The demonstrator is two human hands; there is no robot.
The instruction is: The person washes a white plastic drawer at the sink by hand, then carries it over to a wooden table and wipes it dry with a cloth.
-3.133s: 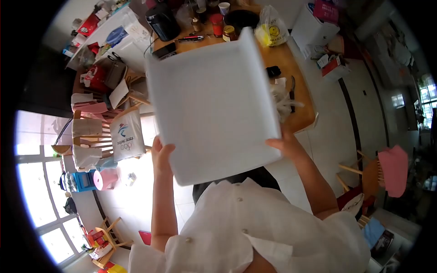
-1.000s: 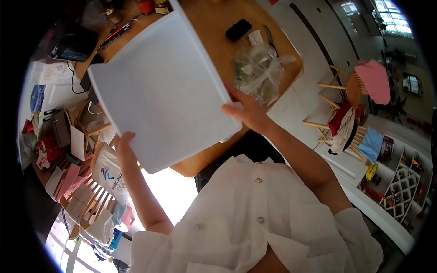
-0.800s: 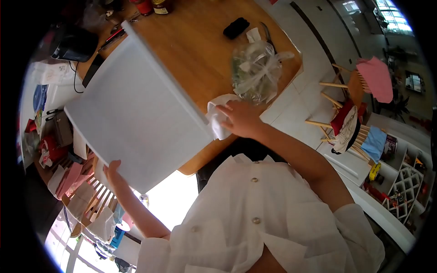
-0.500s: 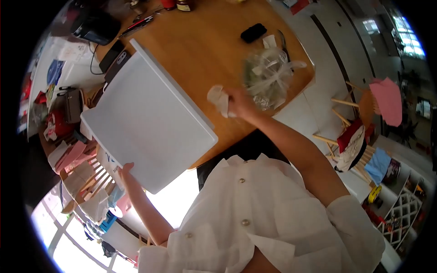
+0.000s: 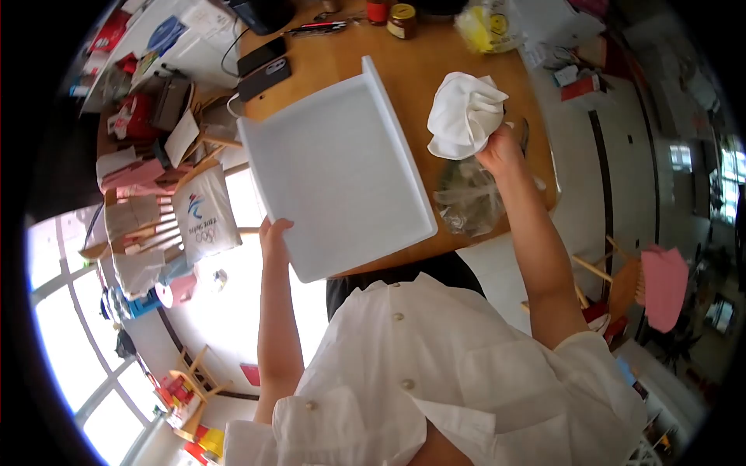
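A shallow white plastic tray (image 5: pixel 338 179) lies tilted over the near left part of the wooden table (image 5: pixel 318 93), its lower left corner past the edge. My left hand (image 5: pixel 274 239) grips the tray's left rim, thumb on top. Raised over the right side of the table, my right hand (image 5: pixel 501 153) is closed on a bunched white cloth (image 5: pixel 465 115). Just below that cloth sits a clear plastic bag (image 5: pixel 468 203) with something green inside.
Two dark phones (image 5: pixel 265 78) lie left of the tray. Pens (image 5: pixel 317 28), a jar (image 5: pixel 402 21) and a yellow-printed bag (image 5: pixel 488 28) are along the far side. A chair with a white bag (image 5: pixel 206 213) stands at left, another with pink cloth (image 5: pixel 663 287) at right.
My right hand let go of the tray, took hold of the white cloth and lifted it up and to the right. The tray has come down to the table, left hand still on it. The view has turned.
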